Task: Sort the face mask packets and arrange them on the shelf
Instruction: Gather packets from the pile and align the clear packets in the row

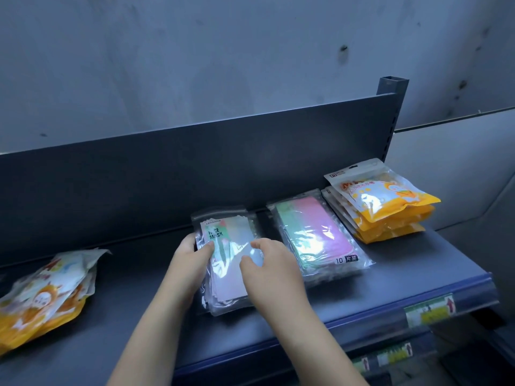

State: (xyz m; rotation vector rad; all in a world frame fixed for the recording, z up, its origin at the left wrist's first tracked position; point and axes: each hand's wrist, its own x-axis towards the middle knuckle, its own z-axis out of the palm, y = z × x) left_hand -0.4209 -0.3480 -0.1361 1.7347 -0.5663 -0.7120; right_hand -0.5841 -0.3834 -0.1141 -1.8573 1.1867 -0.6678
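Leftmost, a loose heap of orange mask packets (pixel 44 296) lies on the dark shelf (pixel 362 296). The left hand (pixel 192 263) grips the clear "FACE MASK" packet stack (pixel 227 263) at its left edge; the right hand (pixel 271 267) rests curled fingers on top. Beside it lie a pink-green packet stack (pixel 317 235), then stacked orange packets (pixel 381 201).

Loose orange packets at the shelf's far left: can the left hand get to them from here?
Probably yes. The shelf lies bare between the left hand and the loose orange packets, but that hand is busy on the clear packet stack.
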